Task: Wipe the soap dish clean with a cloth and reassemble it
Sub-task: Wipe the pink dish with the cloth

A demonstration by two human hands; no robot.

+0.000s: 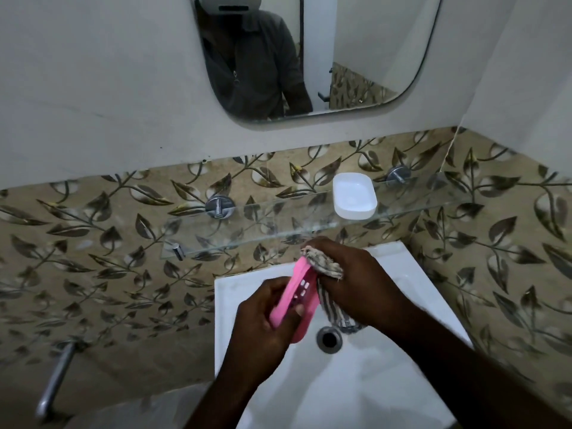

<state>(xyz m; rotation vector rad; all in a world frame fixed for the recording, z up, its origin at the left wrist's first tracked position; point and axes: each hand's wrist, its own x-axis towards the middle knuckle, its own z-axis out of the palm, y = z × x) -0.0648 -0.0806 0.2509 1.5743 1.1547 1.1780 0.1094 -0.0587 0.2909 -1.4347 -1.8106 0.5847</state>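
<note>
A: Where is the soap dish seen?

B: It is seen in two parts. The pink drain insert [297, 300] is held on its edge above the white washbasin [402, 267], a little left of the drain hole [328, 338]. Small slots are visible in its face. The white dish base [354, 196] is placed on the glass shelf [278, 226], well apart from the insert.

A: How is the insert held?

B: It is gripped by the left hand [263, 323]; the fingers are closed around its lower half, and the thumb is laid across the face.

A: And the cloth?

B: The striped cloth [325, 267] is bunched in the right hand [356, 283], whose fingers are closed on it. It is pressed against the upper end of the insert, and a loose end is hanging down toward the drain hole.

A: What is found around?

B: Leaf-pattern tiles [510, 243] are seen behind the shelf, and a mirror [356, 57] is fixed above.
</note>
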